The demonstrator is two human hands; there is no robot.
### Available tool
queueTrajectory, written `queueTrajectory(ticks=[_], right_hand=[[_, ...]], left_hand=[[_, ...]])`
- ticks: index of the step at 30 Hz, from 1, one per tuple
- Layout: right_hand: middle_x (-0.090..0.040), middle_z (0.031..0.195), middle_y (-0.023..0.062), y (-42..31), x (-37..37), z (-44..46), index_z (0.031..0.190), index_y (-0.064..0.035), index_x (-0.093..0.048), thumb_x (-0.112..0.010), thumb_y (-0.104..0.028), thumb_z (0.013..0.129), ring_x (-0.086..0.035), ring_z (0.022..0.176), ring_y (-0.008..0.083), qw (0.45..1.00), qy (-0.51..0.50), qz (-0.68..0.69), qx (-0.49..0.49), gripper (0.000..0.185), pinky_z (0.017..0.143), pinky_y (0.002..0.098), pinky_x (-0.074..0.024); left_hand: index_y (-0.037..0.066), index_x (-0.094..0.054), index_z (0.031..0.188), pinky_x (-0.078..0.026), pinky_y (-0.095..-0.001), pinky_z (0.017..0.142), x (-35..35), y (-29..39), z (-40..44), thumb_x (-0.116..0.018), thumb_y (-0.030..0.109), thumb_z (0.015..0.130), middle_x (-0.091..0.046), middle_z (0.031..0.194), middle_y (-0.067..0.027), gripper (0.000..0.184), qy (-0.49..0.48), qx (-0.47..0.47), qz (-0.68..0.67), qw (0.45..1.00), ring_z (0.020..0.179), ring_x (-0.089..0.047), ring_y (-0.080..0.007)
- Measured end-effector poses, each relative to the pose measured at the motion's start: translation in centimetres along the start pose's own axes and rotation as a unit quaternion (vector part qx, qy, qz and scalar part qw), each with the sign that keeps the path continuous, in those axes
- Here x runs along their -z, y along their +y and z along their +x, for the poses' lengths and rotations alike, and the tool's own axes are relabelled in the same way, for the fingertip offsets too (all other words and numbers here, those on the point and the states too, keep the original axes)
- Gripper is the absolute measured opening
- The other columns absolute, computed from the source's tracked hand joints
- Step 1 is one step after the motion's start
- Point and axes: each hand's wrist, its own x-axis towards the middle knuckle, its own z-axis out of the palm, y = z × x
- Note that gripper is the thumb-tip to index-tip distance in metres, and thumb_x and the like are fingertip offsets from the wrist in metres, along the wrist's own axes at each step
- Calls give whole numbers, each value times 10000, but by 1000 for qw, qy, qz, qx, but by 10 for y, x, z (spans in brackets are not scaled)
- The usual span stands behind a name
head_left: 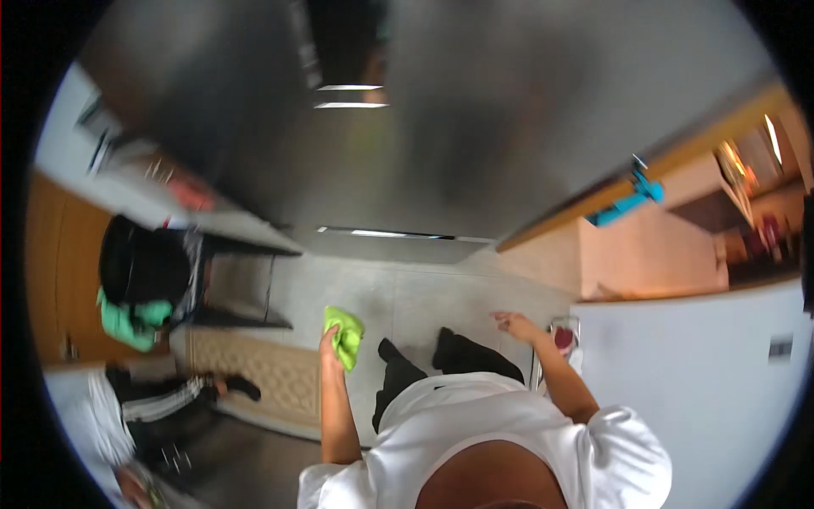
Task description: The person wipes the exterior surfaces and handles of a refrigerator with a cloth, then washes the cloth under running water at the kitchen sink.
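My left hand (pixel 329 339) is closed around a bright green cloth (pixel 347 338), which hangs in front of my body over the grey tiled floor. My right hand (pixel 511 324) is raised on the other side with its fingers apart and nothing in them. A large grey metallic surface (pixel 398 170) stands in front of me, blurred, with shiny strips on it. Neither hand touches it.
A black chair (pixel 148 259) with a green cloth (pixel 134 322) stands at the left. Below it lies a beige mat (pixel 254 373). Another person (pixel 161 407) in dark trousers is at the lower left. A blue object (pixel 627 204) hangs at the right by the wooden edge.
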Motion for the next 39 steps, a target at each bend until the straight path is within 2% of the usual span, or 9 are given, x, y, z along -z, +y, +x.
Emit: queueTrajectory(ticks=[4,7,11,17,20,23,27,32,39], right_hand=[[-652,1108,203,32,35,-33,1182,-68,-622,-623,-244,846,-633,999,346,898,257,288,-212,379,905,381,-482],[-669,1077,171,114,25,-15,1175,-83,-629,-649,-242,824,-647,959,326,938,208,-112,-253,386,882,385,-494],[-660,1083,174,83,-4,33,1173,-65,-615,-634,-200,821,-623,992,351,990,-7,-74,-117,378,915,414,-471],[-593,1205,180,-17,-49,163,1238,-63,-574,-588,-80,884,-623,1013,291,976,161,-17,148,355,870,355,-499],[-571,1237,186,-46,-66,226,1234,-41,-573,-575,-168,900,-548,1129,347,973,135,127,138,357,971,370,-426],[-544,1310,142,3,-116,300,1284,-21,-538,-456,-328,990,-529,1182,268,958,50,269,82,433,1025,360,-373],[-468,1392,119,55,-173,351,1380,-7,-422,-341,-437,1021,-436,1279,234,823,-85,562,-20,566,1081,374,-308],[-428,1411,138,96,-210,395,1410,-5,-350,-316,-490,1006,-408,1293,254,738,-102,659,109,633,1102,393,-287],[-454,1381,120,139,-226,424,1404,-21,-352,-360,-420,1013,-430,1272,238,738,-68,658,133,558,1073,395,-327]], left_hand=[[79,-479,1276,-551,-449,813,-27,12,26,-592,137,856,-592,1150,-155,438,-4,24,-11,1000,1022,-611,-318],[85,-499,1246,-544,-411,795,-82,-6,14,-605,165,858,-594,1136,-126,411,-40,-74,59,995,996,-608,-289],[89,-492,1270,-496,-359,834,-128,-36,-10,-634,241,869,-585,1135,-89,451,-42,-44,129,990,996,-583,-220],[58,-470,1337,-483,-325,864,-112,-116,53,-580,305,932,-588,1162,-76,487,-74,-49,340,936,1037,-568,-189],[36,-482,1344,-387,-305,1004,-105,-140,103,-530,218,937,-546,1280,-99,448,-208,-70,354,909,1175,-510,-210],[37,-474,1364,-298,-319,1083,-113,-134,145,-493,179,904,-486,1376,-108,482,-281,-121,425,852,1294,-417,-219],[39,-485,1359,-252,-332,1111,-99,-127,212,-454,175,864,-455,1414,-104,514,-324,-90,394,855,1336,-368,-218],[27,-472,1357,-309,-335,1074,-59,-140,299,-475,177,838,-478,1368,-118,540,-406,-66,348,842,1279,-421,-206],[36,-482,1341,-328,-333,1043,-51,-172,314,-520,300,909,-488,1329,-94,508,-472,-74,320,818,1238,-444,-204]])
